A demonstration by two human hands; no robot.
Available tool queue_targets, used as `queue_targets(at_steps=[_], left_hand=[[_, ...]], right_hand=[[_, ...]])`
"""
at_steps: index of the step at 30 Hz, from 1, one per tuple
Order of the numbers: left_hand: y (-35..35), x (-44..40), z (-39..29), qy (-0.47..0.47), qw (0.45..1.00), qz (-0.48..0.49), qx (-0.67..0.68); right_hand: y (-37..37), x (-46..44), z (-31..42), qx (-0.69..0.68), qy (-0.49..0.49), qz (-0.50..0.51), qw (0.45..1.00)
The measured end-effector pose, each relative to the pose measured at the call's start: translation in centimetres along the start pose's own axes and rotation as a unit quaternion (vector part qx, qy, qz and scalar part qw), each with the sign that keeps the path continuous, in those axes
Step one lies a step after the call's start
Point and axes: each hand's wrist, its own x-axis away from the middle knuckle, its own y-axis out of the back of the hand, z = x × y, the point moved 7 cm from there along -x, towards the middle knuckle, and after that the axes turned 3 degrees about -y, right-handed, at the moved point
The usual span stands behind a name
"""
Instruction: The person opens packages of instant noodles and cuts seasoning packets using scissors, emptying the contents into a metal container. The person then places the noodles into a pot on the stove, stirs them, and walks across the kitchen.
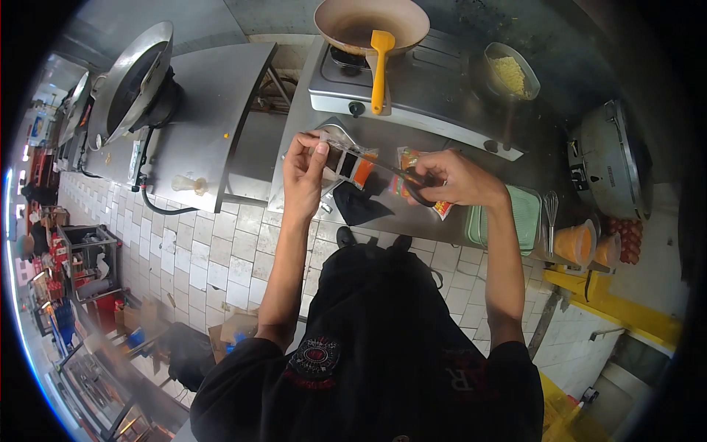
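My left hand (305, 166) pinches the top edge of a clear seasoning sachet (361, 171), with dark and orange contents in its sections. In my right hand (460, 179) is a pair of scissors (421, 188), fingers wrapped round the handles. The blades point left across the upper part of the sachet; whether they touch the plastic I cannot tell. Beneath my right hand, colourful packets (407, 158) lie on the steel counter, partly hidden. A black cloth-like item (361, 206) hangs at the counter's front edge, below the sachet.
A pan (331, 26) sits on the gas stove (434, 70), an orange spatula (380, 70) across its rim. A bowl of noodles (508, 74) stands at the right. Beside my right arm are a green tray (519, 214), a whisk (551, 214), orange-filled containers (574, 243) and eggs (631, 239).
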Motion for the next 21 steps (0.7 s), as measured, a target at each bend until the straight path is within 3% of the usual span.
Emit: queue_targets(at_steps=[9, 16, 18, 21], left_hand=[[0.1, 0.2, 1.4, 0.036, 0.999, 0.032, -0.020], [-0.8, 0.1, 1.2, 0.060, 0.997, 0.049, -0.003], [-0.9, 0.2, 1.6, 0.073, 0.996, 0.053, 0.001], [-1.4, 0.4, 1.9, 0.058, 0.994, 0.090, -0.015]], right_hand=[[0.3, 0.4, 0.9, 0.081, -0.003, -0.037, 0.996], [0.6, 0.8, 0.5, 0.018, -0.022, -0.054, 0.998], [0.3, 1.0, 0.8, 0.102, 0.012, -0.050, 0.993], [0.0, 1.2, 0.9, 0.106, 0.010, -0.073, 0.992]])
